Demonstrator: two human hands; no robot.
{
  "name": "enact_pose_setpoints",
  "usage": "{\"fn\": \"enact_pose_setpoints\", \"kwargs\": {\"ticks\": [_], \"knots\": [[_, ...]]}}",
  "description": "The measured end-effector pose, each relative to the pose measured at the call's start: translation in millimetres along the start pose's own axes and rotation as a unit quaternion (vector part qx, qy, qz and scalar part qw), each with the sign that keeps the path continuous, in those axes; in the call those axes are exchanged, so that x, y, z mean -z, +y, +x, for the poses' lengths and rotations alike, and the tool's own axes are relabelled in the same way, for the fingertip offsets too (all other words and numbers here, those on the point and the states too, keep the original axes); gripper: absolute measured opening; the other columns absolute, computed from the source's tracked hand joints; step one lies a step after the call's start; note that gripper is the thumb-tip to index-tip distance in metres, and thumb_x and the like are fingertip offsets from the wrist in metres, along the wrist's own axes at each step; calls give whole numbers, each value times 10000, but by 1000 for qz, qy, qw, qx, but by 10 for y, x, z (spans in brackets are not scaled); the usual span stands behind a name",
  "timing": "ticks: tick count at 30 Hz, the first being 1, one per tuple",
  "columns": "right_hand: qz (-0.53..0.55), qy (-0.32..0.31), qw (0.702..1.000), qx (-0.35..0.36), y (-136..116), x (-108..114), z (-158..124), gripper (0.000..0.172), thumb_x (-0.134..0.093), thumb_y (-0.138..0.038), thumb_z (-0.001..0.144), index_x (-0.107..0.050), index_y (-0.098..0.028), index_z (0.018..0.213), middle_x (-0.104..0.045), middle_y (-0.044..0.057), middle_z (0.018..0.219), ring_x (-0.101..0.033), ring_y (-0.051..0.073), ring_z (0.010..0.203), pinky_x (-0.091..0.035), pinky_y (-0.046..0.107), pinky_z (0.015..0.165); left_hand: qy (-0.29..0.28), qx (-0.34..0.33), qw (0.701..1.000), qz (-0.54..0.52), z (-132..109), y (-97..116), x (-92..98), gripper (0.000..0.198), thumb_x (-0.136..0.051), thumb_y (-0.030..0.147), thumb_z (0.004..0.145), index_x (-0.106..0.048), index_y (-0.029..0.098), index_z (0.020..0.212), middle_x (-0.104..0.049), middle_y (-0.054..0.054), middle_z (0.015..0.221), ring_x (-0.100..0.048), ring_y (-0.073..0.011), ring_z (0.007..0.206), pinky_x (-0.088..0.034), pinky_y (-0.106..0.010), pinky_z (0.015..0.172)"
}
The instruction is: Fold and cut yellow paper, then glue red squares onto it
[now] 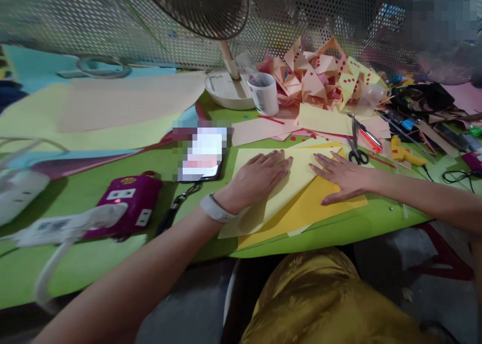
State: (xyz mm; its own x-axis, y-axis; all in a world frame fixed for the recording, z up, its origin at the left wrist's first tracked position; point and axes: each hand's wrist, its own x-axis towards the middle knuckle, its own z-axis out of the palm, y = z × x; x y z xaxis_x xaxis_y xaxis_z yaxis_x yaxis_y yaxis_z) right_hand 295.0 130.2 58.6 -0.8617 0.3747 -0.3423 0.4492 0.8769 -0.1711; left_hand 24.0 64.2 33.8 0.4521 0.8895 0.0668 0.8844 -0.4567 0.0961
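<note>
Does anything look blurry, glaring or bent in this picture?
In the head view, the phone screen glares nearly white, with blocky pixels around it; also in the head view, the green tabletop's front edge bows, perhaps from a wide lens, and a soft shadow lies on the golden-yellow paper beside the pale yellow paper.

1. A grey metal wall [94,22] full of small round holes runs along the far side of the table, with specks of light and colour showing through
2. The table [331,231] has a bright green top
3. Below it, the grey floor [184,309] lies in dim light
4. A red frame [444,271] stands under the table at the right, its kind unclear
5. The tabletop is brighter than the floor
</note>
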Motion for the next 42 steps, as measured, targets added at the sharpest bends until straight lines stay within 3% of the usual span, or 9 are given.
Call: {"fn": "enact_pose_setpoints", "kwargs": {"ticks": [5,9,19,23,28,32,34,37,42], "knots": [[-5,26,999,24,-131,-44,-2,1080,-450,-806,816,-208,-67,1566,-95,250,1620,-104,358,1523,-67,581,1221,-12,-10,1000,-11,0,-13,31,492,-248,290,1032,-490,127,1429,-465,-178,1518,-405,-295,1425,-356,-475,1133],[-3,36,998,58,-277,-90,15,1046,-415,-808,831,-234,-82,1562,-135,221,1625,-115,331,1528,-61,559,1228,-13,-6,1000,-9,-8,-22,17,489,-230,279,1028,-499,161,1420,-473,-153,1519,-395,-273,1433,-346,-463,1137],[33,33,988,150,-895,-162,102,1035,-430,-769,861,-249,-3,1534,-212,211,1605,-177,303,1521,-87,533,1237,-2,-14,1000,-7,-22,-48,-18,493,-208,301,1035,-488,193,1425,-494,-136,1506,-403,-261,1429,-353,-469,1127],[40,40,981,187,-1117,-198,146,1037,-498,-756,839,-270,-13,1526,-226,187,1609,-186,286,1520,-86,519,1243,-3,-18,1000,-7,-17,-62,-26,516,-189,327,1041,-490,163,1426,-494,-153,1503,-404,-269,1428,-353,-474,1130],[44,51,963,260,-1296,-228,239,958,-532,-727,843,-350,-55,1499,-297,169,1593,-271,251,1497,-177,456,1236,-3,-18,1000,-4,-14,-56,-7,518,-213,357,1039,-481,168,1439,-476,-149,1518,-400,-276,1431,-363,-481,1128],[2,118,931,345,-1199,-172,269,781,-514,-626,919,-460,-36,1427,-428,174,1530,-393,212,1439,-267,338,1203,-7,-17,1000,-2,-28,-30,11,530,-205,364,1035,-497,170,1433,-467,-154,1523,-411,-287,1423,-360,-494,1131],[-43,173,930,320,-1029,-113,241,614,-489,-531,971,-535,-64,1366,-499,164,1482,-471,210,1384,-325,345,1173,3,-16,1000,-5,-33,-30,-5,529,-218,369,1033,-497,170,1436,-465,-158,1524,-411,-292,1423,-353,-504,1135],[-167,234,928,236,-698,-32,175,343,-457,-217,1001,-603,-94,1285,-604,142,1383,-591,208,1259,-407,394,1118,29,-15,999,-28,-33,-57,-35,516,-263,381,1029,-502,171,1434,-479,-153,1514,-427,-295,1412,-340,-511,1145],[-321,281,878,219,-386,-40,153,294,-436,-69,966,-672,-53,1140,-713,165,1191,-687,206,1084,-531,373,963,107,-11,989,-97,-29,-125,43,539,-302,461,1028,-487,176,1446,-450,-142,1538,-401,-292,1429,-321,-516,1166]]}}
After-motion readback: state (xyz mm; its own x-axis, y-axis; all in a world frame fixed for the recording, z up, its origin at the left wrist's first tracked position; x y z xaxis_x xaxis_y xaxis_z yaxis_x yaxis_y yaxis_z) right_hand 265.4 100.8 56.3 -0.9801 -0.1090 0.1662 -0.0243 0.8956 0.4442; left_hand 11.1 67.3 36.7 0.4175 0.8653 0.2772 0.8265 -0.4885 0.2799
